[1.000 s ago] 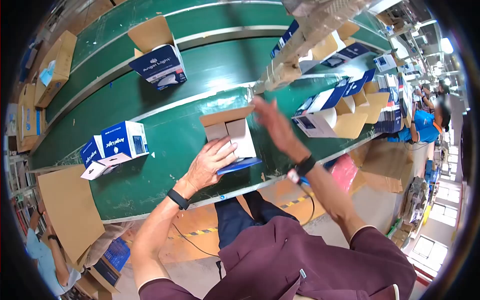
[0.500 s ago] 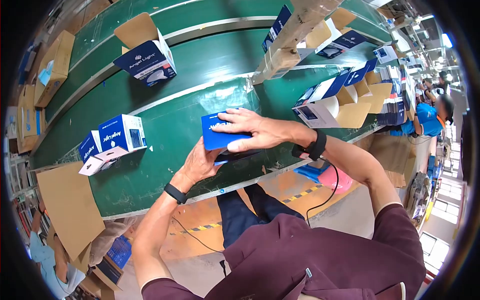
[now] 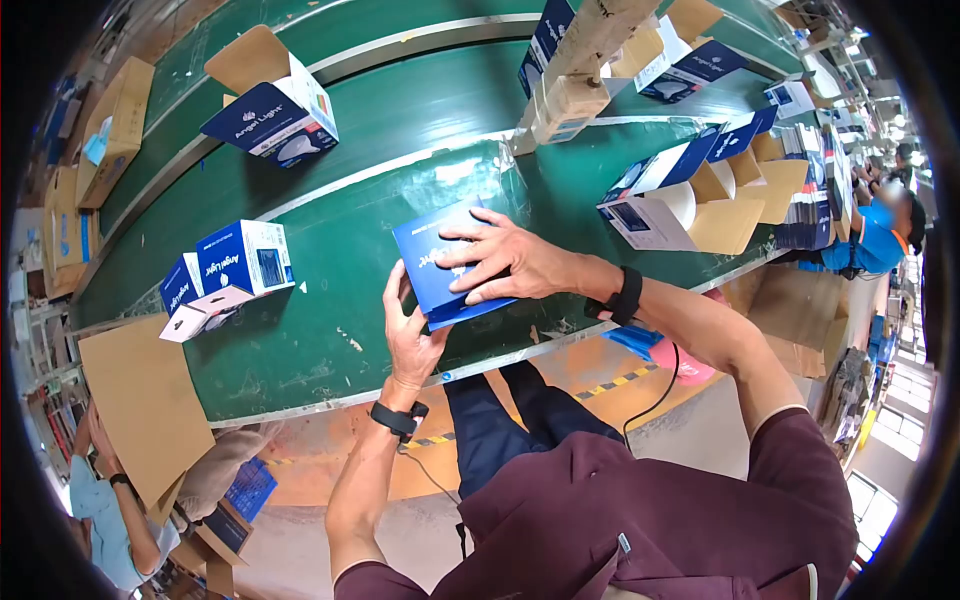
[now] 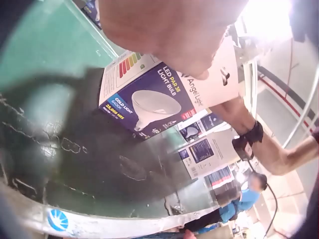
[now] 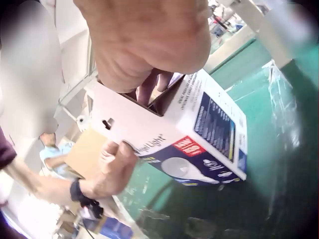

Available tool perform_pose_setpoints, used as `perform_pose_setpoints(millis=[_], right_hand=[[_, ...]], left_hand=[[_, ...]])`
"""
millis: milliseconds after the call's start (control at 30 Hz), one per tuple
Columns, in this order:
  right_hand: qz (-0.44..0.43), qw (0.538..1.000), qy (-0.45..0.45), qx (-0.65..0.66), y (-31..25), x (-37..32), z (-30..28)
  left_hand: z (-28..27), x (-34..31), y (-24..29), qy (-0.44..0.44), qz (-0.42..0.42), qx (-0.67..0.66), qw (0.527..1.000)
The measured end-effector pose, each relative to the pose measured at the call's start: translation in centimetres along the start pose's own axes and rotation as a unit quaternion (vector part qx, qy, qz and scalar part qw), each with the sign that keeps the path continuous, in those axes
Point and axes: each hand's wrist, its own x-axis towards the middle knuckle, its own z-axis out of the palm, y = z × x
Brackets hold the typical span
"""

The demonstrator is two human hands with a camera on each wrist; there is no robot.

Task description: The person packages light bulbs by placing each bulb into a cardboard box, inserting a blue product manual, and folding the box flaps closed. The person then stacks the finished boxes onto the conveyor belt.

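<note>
A blue and white LED light bulb box [image 3: 428, 262] stands on the green bench near its front edge. My left hand [image 3: 412, 338] grips the box at its near left side, the thumb along the left edge. Across the blue top lies my right hand [image 3: 520, 262], fingers spread and mostly straight, pressing on it. In the right wrist view a dark gap shows at the top of the box [image 5: 212, 119], with fingers at it. A bulb picture and an energy label show on the box [image 4: 154, 107] in the left wrist view.
Two blue boxes [image 3: 235, 262] stand to the left. An open box [image 3: 275, 125] sits on the belt behind. Open bulb boxes [image 3: 650, 222] and stacked flat cartons [image 3: 800, 190] line the right. A wrapped post [image 3: 575, 95] rises at the back; a large cardboard sheet [image 3: 145, 400] stands front left.
The right hand has come from the right onto the box top, and the raised flap has folded down. The left hand has shifted from the top to the near left side.
</note>
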Motion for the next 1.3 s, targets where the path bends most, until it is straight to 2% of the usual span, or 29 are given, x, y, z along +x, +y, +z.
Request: perform_pose_setpoints(millis=[100, 233, 267, 333, 400, 433, 500, 600, 700, 767, 833, 867, 900, 933, 967, 1033, 1067, 1100, 1167, 1233, 1267, 1300], right_hand=[[-0.036, 0.999, -0.015, -0.026, 0.9, 0.0, -0.3], [-0.066, 0.997, -0.017, -0.046, 1.0, 0.3, -0.4], [-0.069, 0.996, -0.016, -0.05, 1.0, 0.2, -0.4], [-0.092, 0.993, -0.026, -0.069, 1.0, 0.1, -0.9], [-0.112, 0.989, -0.047, -0.089, 1.0, 0.1, -1.7], [-0.123, 0.985, -0.064, -0.1, 1.2, 0.2, -2.2], [-0.126, 0.978, -0.101, -0.131, 0.8, 0.0, -2.8], [-0.104, 0.959, -0.165, -0.203, -0.2, -1.7, -3.9], [-0.039, 0.977, -0.119, -0.174, -0.5, -4.0, -2.3], [-0.043, 0.985, -0.04, -0.162, -0.7, -3.3, -1.7], [-0.054, 0.991, 0.051, -0.109, -0.1, -3.5, 0.8], [-0.04, 0.99, 0.109, -0.075, 0.7, -3.6, 2.2], [0.017, 0.985, 0.166, -0.031, -0.2, -3.3, 3.0], [0.078, 0.971, 0.223, 0.016, -1.5, -3.1, 4.3], [0.14, 0.948, 0.278, 0.065, -2.6, -2.8, 5.5], [0.207, 0.895, 0.377, 0.122, -3.8, -2.2, 7.3], [0.233, 0.867, 0.413, 0.155, -3.5, -2.2, 8.4], [0.255, 0.836, 0.449, 0.184, -3.4, -1.8, 8.6], [0.295, 0.857, 0.366, 0.211, -3.1, -2.4, 7.9], [0.344, 0.865, 0.294, 0.217, -4.9, -2.0, 6.0], [0.314, 0.843, 0.358, 0.252, -3.9, -2.0, 7.1], [0.357, 0.827, 0.342, 0.269, -3.1, -2.1, 7.7]], left_hand=[[-0.1, 0.3, -0.3, 0.012, 0.004, -0.014, 1.0], [0.1, -1.4, 0.8, 0.042, -0.135, -0.079, 0.987], [0.2, -2.0, 1.4, 0.05, -0.173, -0.051, 0.982], [1.5, -1.5, 3.4, 0.142, -0.221, -0.15, 0.953], [1.0, -0.3, 4.7, 0.17, -0.206, -0.08, 0.96], [0.5, -0.3, 3.5, 0.111, -0.137, -0.013, 0.984], [-1.2, -0.7, 0.4, -0.011, 0.003, 0.119, 0.993], [-2.4, 0.2, -0.3, -0.057, 0.016, 0.116, 0.991], [-2.4, 0.3, 0.1, -0.065, -0.011, 0.069, 0.995], [-2.6, 1.3, 0.5, -0.063, -0.031, 0.01, 0.998], [-1.6, 0.7, 1.5, -0.02, -0.139, -0.149, 0.979], [-1.1, 0.6, 2.5, 0.009, -0.192, -0.155, 0.969], [-0.6, 0.4, 3.2, 0.038, -0.246, -0.161, 0.955], [-0.2, 0.1, 3.9, 0.047, -0.254, -0.138, 0.956], [0.6, 0.0, 4.3, 0.08, -0.269, -0.177, 0.943], [1.9, 0.0, 5.4, 0.151, -0.3, -0.25, 0.908], [2.1, 0.2, 6.0, 0.144, -0.304, -0.269, 0.903], [2.5, 0.4, 6.2, 0.15, -0.282, -0.201, 0.926], [2.3, 0.3, 6.6, 0.127, -0.31, -0.164, 0.928], [1.6, 1.6, 6.8, 0.167, -0.348, -0.174, 0.906], [2.0, 1.7, 5.7, 0.21, -0.332, -0.217, 0.893], [2.6, 1.3, 4.2, 0.243, -0.358, -0.26, 0.863]])
